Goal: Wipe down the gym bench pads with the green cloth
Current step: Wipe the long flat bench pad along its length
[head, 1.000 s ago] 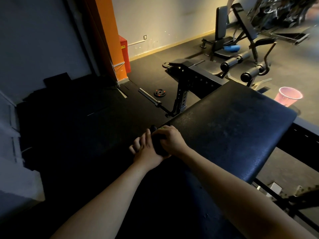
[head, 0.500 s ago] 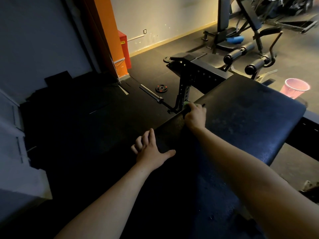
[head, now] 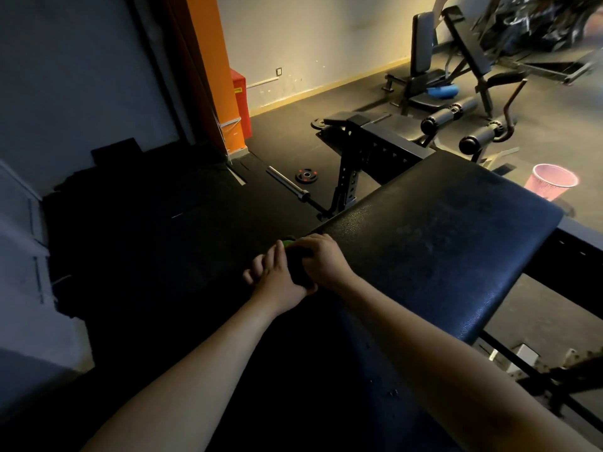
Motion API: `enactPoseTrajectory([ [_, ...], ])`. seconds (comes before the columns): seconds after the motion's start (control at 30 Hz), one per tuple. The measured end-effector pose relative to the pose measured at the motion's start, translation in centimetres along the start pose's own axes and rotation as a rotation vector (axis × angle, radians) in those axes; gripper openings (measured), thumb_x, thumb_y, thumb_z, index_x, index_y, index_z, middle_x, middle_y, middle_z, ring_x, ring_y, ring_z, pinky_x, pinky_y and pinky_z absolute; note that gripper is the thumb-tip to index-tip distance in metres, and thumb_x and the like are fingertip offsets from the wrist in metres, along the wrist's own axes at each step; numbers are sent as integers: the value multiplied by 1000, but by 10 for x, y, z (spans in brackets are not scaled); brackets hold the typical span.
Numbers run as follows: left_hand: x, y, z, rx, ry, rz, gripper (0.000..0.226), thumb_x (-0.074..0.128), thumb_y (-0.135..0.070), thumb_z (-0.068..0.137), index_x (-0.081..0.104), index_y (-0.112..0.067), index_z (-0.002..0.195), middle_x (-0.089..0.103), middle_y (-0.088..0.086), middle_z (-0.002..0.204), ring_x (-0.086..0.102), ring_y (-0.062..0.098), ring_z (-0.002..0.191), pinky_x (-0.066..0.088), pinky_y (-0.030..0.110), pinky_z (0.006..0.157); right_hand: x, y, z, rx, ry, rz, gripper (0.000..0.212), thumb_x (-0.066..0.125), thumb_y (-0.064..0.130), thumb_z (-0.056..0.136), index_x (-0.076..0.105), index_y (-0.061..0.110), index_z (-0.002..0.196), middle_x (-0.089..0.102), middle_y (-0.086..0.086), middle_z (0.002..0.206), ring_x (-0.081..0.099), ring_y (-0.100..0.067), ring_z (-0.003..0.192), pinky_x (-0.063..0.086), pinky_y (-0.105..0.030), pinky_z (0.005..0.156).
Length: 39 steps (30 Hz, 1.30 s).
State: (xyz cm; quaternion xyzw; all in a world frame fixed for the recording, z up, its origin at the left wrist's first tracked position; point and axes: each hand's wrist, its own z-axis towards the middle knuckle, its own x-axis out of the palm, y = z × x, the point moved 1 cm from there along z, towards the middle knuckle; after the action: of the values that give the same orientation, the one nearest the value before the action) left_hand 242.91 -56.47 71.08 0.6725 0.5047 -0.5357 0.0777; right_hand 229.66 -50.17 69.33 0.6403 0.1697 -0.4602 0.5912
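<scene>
Two hands meet at the near left edge. Our left hand (head: 277, 278) lies flat, fingers together, no longer spread. The green cloth (head: 288, 244) sits bunched between the hands, mostly in shadow. Our right hand (head: 321, 262), fingers curled over it, is back from its reach along the bench pad (head: 440, 239). We judge one edge stroke done, with the broad top probably still to wipe.

A black bench pad (head: 440, 243) slants across the view. At its left edge the right hand (head: 323, 262) grips a green cloth (head: 288, 244) against it, and the left hand (head: 274, 275) rests just beside. On the dark floor (head: 287, 138) beyond lie a barbell (head: 287, 184) and a small weight plate (head: 306, 175), and a pink basket (head: 551, 181) stands past the pad's far corner.
</scene>
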Motion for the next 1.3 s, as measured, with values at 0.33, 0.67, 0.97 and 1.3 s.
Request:
enactPoseTrajectory([
  [0.33, 5, 27, -23, -48, -100, 12, 113, 53, -84, 77, 8, -23, 160, 12, 0, 165, 6, 27, 150, 7, 55, 117, -4, 12, 5, -15, 131, -79, 36, 55, -3, 89, 73, 19, 111, 61, -5, 129, 48, -23, 126, 40, -38, 104],
  [0.67, 19, 0, -51, 259, -228, 2, 82, 63, -36, 91, 15, -32, 158, 16, 1, 165, 9, 25, 152, 7, 57, 120, -29, 0, -95, 236, 30, 221, 36, 55, -3, 90, 67, 26, 71, 62, 10, 98, 57, -5, 98, 44, -20, 82],
  [0.97, 36, -26, -42, 510, -147, -154, 74, 66, -14, 92, 29, -36, 153, 35, 6, 153, 36, 26, 141, 38, 46, 114, -36, 30, -95, 326, -227, 936, 51, 45, -10, 91, 35, 18, 132, 43, -5, 138, 46, -19, 125, 46, -34, 100],
  [1.3, 4, -10, 12, 306, -328, -89, 40, 63, -21, 94, 51, -22, 132, 42, 8, 143, 44, 32, 128, 42, 44, 105, -35, -27, -163, 440, -235, -141, 44, 53, 22, 99, 50, 18, 143, 44, -3, 149, 35, -23, 142, 33, -39, 115],
])
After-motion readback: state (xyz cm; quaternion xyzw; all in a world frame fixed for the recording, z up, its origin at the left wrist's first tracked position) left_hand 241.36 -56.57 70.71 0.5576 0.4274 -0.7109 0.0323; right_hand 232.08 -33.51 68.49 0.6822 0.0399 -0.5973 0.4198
